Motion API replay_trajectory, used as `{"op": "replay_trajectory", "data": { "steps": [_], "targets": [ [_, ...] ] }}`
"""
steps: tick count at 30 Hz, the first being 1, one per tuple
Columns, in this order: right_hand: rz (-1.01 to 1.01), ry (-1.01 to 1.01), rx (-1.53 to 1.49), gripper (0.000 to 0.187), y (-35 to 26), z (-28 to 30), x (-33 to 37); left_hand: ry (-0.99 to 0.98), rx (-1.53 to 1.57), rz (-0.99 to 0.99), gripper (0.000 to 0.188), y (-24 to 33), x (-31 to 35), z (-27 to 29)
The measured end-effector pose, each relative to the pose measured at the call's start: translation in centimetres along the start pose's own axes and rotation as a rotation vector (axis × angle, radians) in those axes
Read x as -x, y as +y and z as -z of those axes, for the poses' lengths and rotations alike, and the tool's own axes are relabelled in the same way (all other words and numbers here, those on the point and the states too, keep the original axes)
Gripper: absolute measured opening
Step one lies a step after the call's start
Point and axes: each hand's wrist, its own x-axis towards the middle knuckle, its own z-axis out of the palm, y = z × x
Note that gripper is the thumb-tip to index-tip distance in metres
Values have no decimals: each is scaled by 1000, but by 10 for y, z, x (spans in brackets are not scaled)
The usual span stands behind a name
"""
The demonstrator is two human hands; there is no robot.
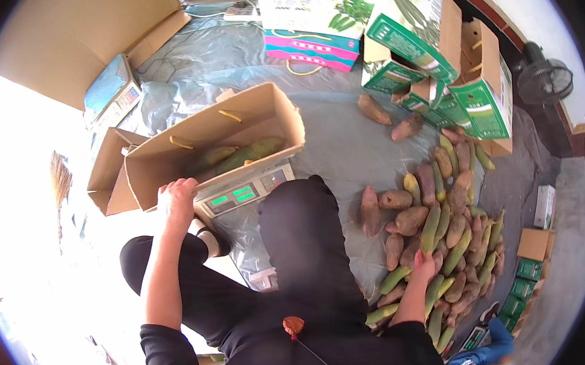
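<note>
My left hand (177, 196) grips the near rim of an open cardboard box (159, 166), fingers folded over its edge. Inside the box lie a few long green cucumber-like vegetables (253, 151). The box rests on a digital scale (242, 193) with lit green displays. Out to the right, my right hand (422, 267) is closed around the lower end of a long green cucumber (431, 229). That cucumber lies at or just above a heap of similar green ones and plump brownish tubers (412, 221) like sweet potatoes; exact contact is hard to tell.
Printed green-and-white cartons (424, 27) stand at the back right, beside a black fan (544, 78). A blue-topped scale (111, 92) sits at the back left. Plastic sheeting (329, 125) covers the floor. Another person's blue-clad leg (487, 348) shows at lower right.
</note>
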Motion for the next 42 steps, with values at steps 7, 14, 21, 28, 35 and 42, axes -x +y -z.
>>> {"op": "replay_trajectory", "data": {
  "steps": [7, 14, 21, 28, 35, 42],
  "targets": [
    [84, -377, 190, 31, -28, -65, 112, 24, 5, 11, 13, -6, 3, 1],
    [298, -1042, 381, 32, -107, -234, 244, 24, 31, 4, 12, -7, 2, 2],
    [355, -1528, 666, 26, -105, -369, 365, 7, 11, -13, 16, -6, 4, 7],
    [925, -1769, 1104, 29, 21, -442, 430, 5, -21, -50, 10, -5, -9, 6],
    [828, -1767, 814, 44, 39, -425, 436, 3, 59, -23, 20, -5, -7, 6],
    [614, -1269, 479, 17, -8, -328, 293, 3, 22, -17, 22, -1, -7, 4]
  ]
}}
